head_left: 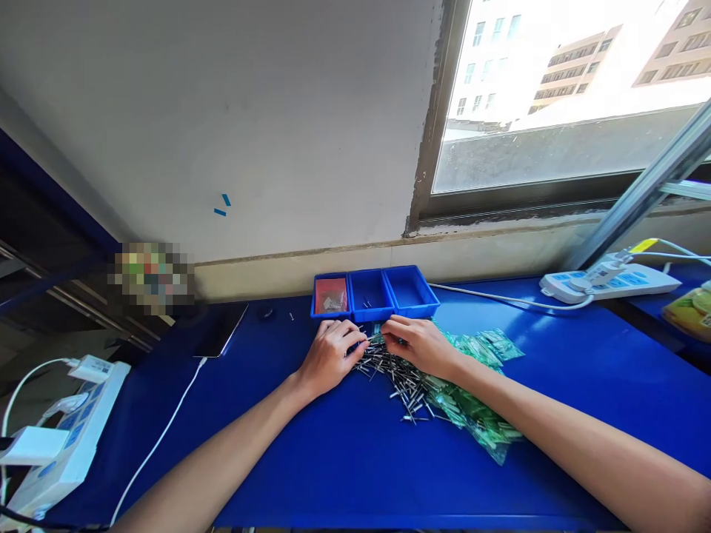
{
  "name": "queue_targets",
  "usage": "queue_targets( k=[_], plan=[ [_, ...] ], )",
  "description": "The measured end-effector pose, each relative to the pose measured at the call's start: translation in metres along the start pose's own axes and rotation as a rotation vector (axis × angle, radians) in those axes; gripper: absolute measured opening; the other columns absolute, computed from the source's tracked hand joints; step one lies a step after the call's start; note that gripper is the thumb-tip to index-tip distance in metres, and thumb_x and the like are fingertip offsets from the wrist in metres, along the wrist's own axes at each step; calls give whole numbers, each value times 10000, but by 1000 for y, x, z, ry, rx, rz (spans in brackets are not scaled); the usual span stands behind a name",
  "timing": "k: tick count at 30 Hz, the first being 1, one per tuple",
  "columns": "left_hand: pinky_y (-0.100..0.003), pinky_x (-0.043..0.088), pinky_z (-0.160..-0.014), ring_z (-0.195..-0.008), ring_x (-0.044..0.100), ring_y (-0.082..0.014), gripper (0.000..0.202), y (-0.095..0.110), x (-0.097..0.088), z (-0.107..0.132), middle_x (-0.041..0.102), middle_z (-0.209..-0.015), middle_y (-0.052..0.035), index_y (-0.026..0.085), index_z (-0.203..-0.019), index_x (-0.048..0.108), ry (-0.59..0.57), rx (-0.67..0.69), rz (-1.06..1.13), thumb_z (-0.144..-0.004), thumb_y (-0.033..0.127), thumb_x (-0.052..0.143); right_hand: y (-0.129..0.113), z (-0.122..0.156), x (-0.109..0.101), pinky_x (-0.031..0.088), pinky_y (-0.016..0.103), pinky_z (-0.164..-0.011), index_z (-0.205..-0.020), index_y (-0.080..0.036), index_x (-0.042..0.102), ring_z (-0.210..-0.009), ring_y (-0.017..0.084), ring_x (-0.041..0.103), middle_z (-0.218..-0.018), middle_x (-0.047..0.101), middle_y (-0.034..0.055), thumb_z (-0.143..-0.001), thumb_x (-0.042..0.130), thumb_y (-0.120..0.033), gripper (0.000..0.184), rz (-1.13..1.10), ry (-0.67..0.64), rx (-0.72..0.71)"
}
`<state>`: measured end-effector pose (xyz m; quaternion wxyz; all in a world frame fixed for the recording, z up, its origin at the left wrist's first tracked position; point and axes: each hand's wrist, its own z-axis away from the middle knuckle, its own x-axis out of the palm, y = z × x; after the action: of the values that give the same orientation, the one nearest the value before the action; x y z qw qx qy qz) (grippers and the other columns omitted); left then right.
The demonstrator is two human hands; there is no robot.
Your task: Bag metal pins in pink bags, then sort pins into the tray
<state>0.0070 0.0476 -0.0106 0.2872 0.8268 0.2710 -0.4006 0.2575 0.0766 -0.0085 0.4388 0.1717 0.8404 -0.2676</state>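
My left hand [333,355] is closed in a pinch at the left side of a pile of thin metal pins [409,389]. What lies between its fingertips is too small to make out. Facing it, my right hand [419,344] has its fingers curled together above the pile, and its grip is partly hidden. Small clear green plastic bags [472,403] lie heaped under and beside my right wrist. Just beyond both hands stand joined blue bins; the left bin [332,314] has a reddish bag in it, and the middle bin [371,311] holds a few small pins.
A phone [221,333] with a white cable lies on the blue table [311,474] at left. White power strips [83,437] with plugs stand at the left edge and, as another power strip [611,281], at the right back. The wall and window [533,148] bound the back.
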Motion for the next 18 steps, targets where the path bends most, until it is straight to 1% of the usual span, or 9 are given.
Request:
queue_targets(
  k=[11,18],
  plan=[
    [-417,440,-948,-980,659,-198,196,2,-2,-1,724,-1030,-36,230,-1045,705,-9,10,-24,-1090,327,541,0,0,0,392,261,-640,-967,-227,634,-696,156,593,-860,667,27,-1056,523,-259,145,8,-1,-1],
    [-414,446,-944,-978,662,-199,194,2,-2,0,724,-1040,-36,227,-1049,703,-18,17,-19,-1091,318,537,1,0,1,397,269,-647,-987,-230,634,-711,159,618,-894,694,33,-1064,509,-258,150,-11,-15,0]
  ],
)
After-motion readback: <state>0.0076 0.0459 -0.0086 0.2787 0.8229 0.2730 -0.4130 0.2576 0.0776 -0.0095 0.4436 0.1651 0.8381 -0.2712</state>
